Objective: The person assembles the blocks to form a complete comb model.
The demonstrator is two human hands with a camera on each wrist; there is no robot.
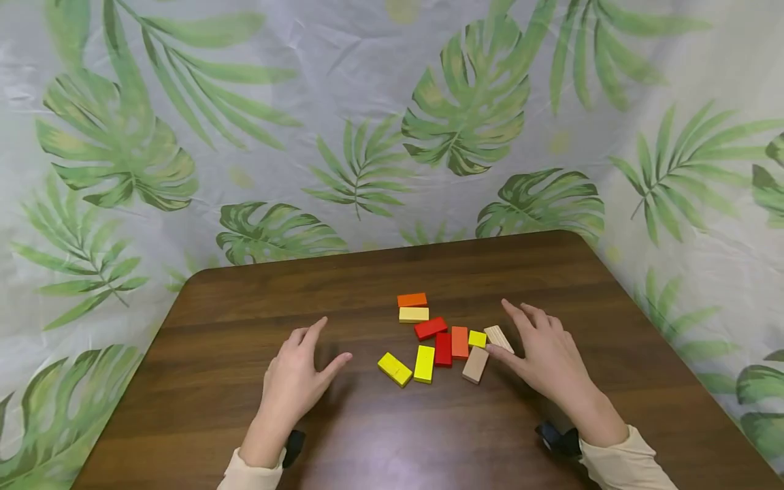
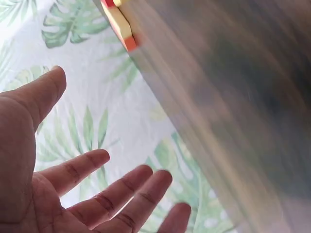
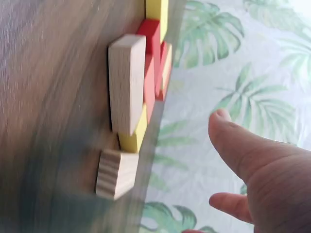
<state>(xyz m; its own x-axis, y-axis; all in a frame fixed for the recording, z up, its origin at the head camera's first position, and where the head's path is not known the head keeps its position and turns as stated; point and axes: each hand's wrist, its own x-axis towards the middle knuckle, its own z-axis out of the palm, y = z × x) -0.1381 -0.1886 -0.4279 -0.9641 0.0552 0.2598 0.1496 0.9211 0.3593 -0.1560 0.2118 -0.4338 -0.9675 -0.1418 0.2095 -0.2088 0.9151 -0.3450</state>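
My left hand [image 1: 292,376] hovers over the table left of a loose group of small wooden blocks, its fingers and thumb spread and holding nothing. On the other side my right hand [image 1: 552,359] is held with fingers apart, nearest a ridged natural-wood block [image 1: 499,339] and a plain tan block [image 1: 475,365]. The right wrist view shows a gap between that thumb [image 3: 233,141] and the blocks. Between the hands lie two yellow blocks [image 1: 424,364], two red blocks [image 1: 444,350], an orange-red block [image 1: 459,342] and a small yellow block [image 1: 478,339].
Behind the group, a pale yellow block [image 1: 414,315] lies in front of an orange block [image 1: 412,299]. All rest on a dark brown wooden table [image 1: 275,292] with rounded far corners. A leaf-patterned cloth [image 1: 367,102] hangs behind and beside the table.
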